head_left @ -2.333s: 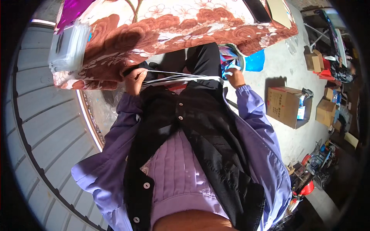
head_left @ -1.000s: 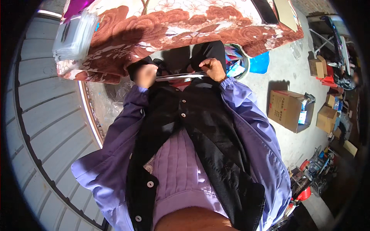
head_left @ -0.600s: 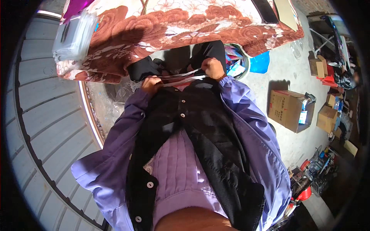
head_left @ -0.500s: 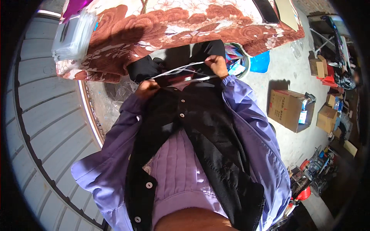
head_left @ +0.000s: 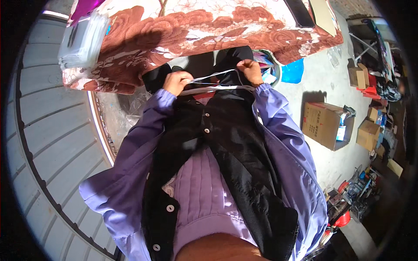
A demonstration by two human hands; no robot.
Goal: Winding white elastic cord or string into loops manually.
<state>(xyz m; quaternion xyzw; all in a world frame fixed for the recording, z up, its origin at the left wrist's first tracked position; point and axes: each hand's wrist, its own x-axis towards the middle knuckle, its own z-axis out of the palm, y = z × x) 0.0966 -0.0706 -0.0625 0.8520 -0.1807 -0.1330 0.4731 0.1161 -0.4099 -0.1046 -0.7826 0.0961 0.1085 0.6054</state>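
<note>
Thin white cords [head_left: 216, 88] stretch in loose, roughly parallel strands across my lap, just short of the cloth-covered table. My left hand [head_left: 176, 83] pinches them at the left end, its fingers closed in bright light. At the other end my right hand [head_left: 250, 71] is also closed, thumb and fingers pressed together on the upper strand. A lower strand runs taut under both hands, in front of my dark trousers. The exact ends of the cords are hidden in my fingers.
A brown and white floral blanket [head_left: 183, 37] covers the table. Clear plastic sleeves [head_left: 82, 43] are stacked at its left corner; a flat black object [head_left: 299, 13] lies far right. Beside my right hand stands a bucket [head_left: 277, 77] of colourful packets, near a blue bag [head_left: 292, 71]. An open carton [head_left: 321, 124] sits right.
My left hand has moved away from me and a little right, turning into the light. My right hand has shifted slightly right. The cords between them have moved closer together.
</note>
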